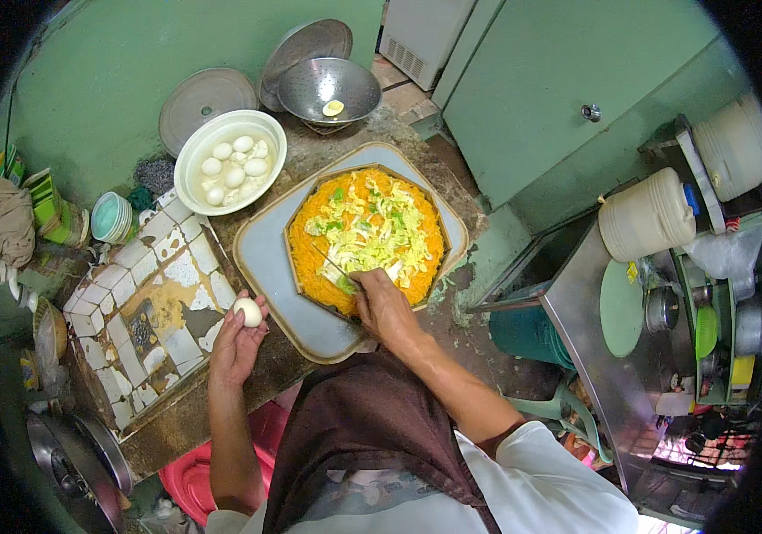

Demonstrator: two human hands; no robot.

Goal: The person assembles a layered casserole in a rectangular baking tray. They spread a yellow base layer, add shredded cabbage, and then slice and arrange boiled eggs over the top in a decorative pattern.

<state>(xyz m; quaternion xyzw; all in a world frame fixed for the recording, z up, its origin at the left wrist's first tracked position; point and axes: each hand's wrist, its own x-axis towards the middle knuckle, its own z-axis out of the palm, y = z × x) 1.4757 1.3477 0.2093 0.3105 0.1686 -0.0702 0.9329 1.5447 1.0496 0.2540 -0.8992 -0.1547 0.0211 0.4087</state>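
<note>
My left hand (237,343) holds a peeled white egg (247,311) in its fingertips over the counter's front edge. My right hand (383,305) grips a thin knife (335,265) whose blade lies across a woven tray of orange noodles (314,267) topped with shredded green cabbage (370,233). That noodle tray sits on a grey rectangular tray (270,267). A white bowl (192,169) with several peeled eggs stands to the far left of the trays.
A metal bowl (328,84) with half an egg sits at the back beside two round lids (207,98). Cracked tiles (145,311) cover the counter's left. A stack of small bowls (114,218), a red basin (190,476) below, and metal shelving (719,338) on the right.
</note>
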